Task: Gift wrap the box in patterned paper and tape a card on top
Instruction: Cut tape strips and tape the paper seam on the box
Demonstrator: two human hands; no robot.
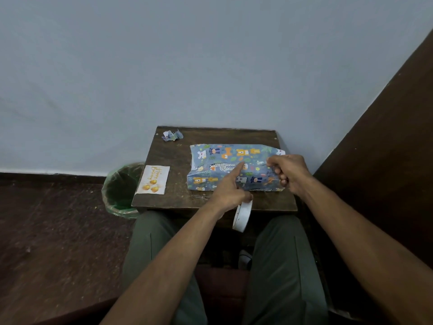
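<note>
Left hand (230, 191) gripping tape roll (241, 216) presses the box (220, 160); right hand (289, 172) pinches tape there

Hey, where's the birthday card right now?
In the head view, the card lies flat on the left edge of the small wooden table, left of the wrapped box and right beside the green bin on the floor.

The person wears olive-green trousers (154, 249), with both forearms bare and no sleeves showing.
</note>
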